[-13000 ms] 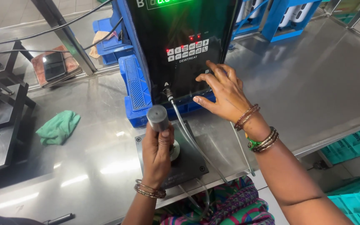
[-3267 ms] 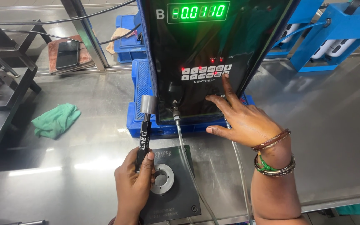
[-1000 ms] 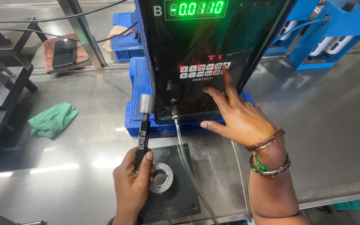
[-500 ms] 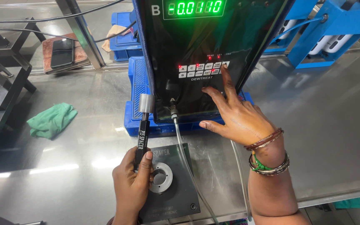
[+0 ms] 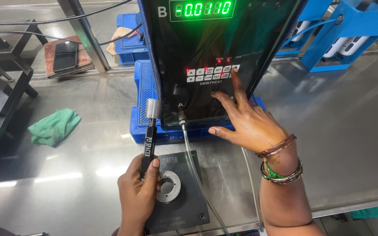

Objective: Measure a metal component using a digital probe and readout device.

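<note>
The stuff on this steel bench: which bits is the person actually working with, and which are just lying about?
In use: plug gauge in the left hand; black plate with ring; black readout unit, its keypad touched by the right hand; clear hose.

Lying about: green cloth; phone; blue crates.

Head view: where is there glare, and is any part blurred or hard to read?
Head view: sharp overall; bright glare streaks lie on the steel table left of the left hand; reflections wash over the black panel above the right hand; the green display glows clearly; the phone screen is dark.
</note>
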